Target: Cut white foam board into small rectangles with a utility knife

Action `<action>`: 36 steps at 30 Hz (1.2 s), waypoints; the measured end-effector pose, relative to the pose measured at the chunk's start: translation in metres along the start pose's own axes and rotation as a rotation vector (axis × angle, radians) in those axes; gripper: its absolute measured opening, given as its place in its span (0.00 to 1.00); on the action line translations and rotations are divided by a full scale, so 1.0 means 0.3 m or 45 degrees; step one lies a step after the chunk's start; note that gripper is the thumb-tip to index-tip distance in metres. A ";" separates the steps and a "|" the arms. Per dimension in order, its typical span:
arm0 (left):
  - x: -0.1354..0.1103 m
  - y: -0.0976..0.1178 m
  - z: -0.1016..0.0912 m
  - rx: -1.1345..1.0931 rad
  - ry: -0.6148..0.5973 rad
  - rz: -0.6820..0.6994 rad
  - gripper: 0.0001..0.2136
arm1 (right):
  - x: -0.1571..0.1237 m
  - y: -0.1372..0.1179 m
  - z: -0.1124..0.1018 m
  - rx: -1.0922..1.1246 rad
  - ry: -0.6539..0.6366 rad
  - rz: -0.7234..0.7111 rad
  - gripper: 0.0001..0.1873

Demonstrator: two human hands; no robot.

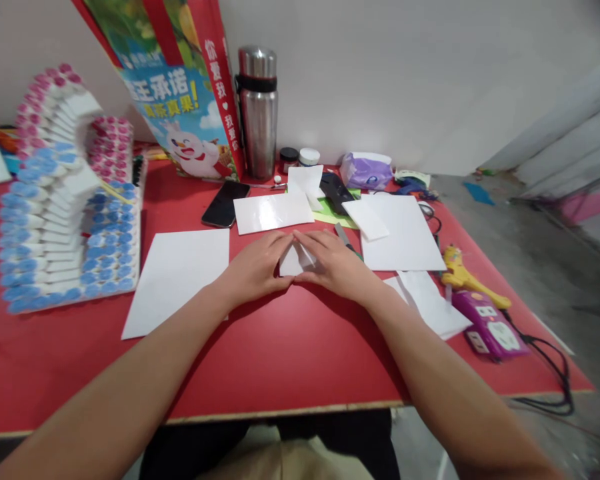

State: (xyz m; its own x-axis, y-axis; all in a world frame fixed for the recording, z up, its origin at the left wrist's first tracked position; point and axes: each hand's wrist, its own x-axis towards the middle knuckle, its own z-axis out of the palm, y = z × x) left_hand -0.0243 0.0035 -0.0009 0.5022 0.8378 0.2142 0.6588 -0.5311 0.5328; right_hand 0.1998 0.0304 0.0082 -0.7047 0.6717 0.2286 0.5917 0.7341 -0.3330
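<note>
While the left hand (257, 268) and right hand (336, 265) press outstretched fingers on the folded paper (293, 262), the flask (258, 113) stands capped

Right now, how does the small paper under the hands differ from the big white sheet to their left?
The small paper is folded, with raised flaps; the big sheet lies flat, unfolded. The small paper is much smaller than the big sheet. The left hand and right hand hold the small paper; no fingers touch the big sheet. Both are white, on the red table.
</note>
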 end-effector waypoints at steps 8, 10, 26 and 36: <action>-0.006 -0.011 0.028 -0.624 0.077 -0.253 0.43 | 0.000 0.006 -0.008 0.087 -0.020 0.018 0.34; 0.000 -0.009 0.029 -1.013 0.118 -0.424 0.40 | -0.003 0.012 -0.012 0.160 -0.009 0.039 0.35; 0.008 0.042 0.019 -1.898 0.206 -0.854 0.23 | -0.007 0.029 -0.021 0.256 0.033 -0.019 0.37; 0.009 0.050 0.009 -1.865 0.222 -0.912 0.19 | -0.012 0.029 -0.015 0.225 0.051 -0.013 0.38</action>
State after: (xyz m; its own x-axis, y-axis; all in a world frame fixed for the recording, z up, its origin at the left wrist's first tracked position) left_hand -0.0115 -0.0025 0.0054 0.2137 0.9029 -0.3730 -0.3966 0.4291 0.8116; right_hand 0.2092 0.0349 0.0087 -0.6922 0.6701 0.2681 0.5039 0.7146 -0.4853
